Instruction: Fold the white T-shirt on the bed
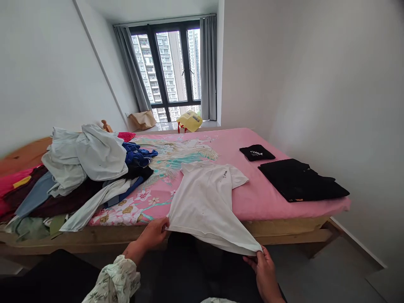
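Note:
A white T-shirt (205,198) with small dark print on its chest lies spread over the near edge of the bed, collar end away from me. My left hand (154,233) pinches its left hem corner at the mattress edge. The right hem corner is pulled out past the edge toward me, gripped between the thumb and fingers of my right hand (263,267). Between the two hands the hem hangs in a shallow sag.
A heap of mixed clothes (101,151) covers the left of the pink bed sheet (233,143). On the right lie a small folded black garment (257,152) and a larger folded black garment (299,179). A yellow bag (190,121) and a brown paper bag (142,120) stand by the window.

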Motion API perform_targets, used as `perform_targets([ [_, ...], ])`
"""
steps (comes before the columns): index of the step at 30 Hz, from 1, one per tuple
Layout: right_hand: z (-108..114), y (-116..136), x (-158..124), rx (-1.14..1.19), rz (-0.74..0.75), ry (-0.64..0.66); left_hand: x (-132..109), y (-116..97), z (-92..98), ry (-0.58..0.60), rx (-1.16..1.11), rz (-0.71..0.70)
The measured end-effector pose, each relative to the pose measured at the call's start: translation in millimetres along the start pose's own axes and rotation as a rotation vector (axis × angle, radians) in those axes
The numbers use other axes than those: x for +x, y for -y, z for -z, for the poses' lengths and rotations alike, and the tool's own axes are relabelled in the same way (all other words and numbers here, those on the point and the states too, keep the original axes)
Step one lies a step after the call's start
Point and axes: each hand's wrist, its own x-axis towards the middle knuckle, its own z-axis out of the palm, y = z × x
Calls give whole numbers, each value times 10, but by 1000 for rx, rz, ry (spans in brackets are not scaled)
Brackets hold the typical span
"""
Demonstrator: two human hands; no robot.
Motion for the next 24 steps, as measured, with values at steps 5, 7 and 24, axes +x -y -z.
perform_targets([
  [5, 13, -68, 36, -49, 73, 24, -199, 158, -248, -156, -38, 81],
  [7, 9, -92, 52, -84, 91, -5, -161, 183, -271, -257, -36, 91],
  [24, 38, -48, 69, -139, 123, -163, -406, -270, -282, -391, -701, 384],
])
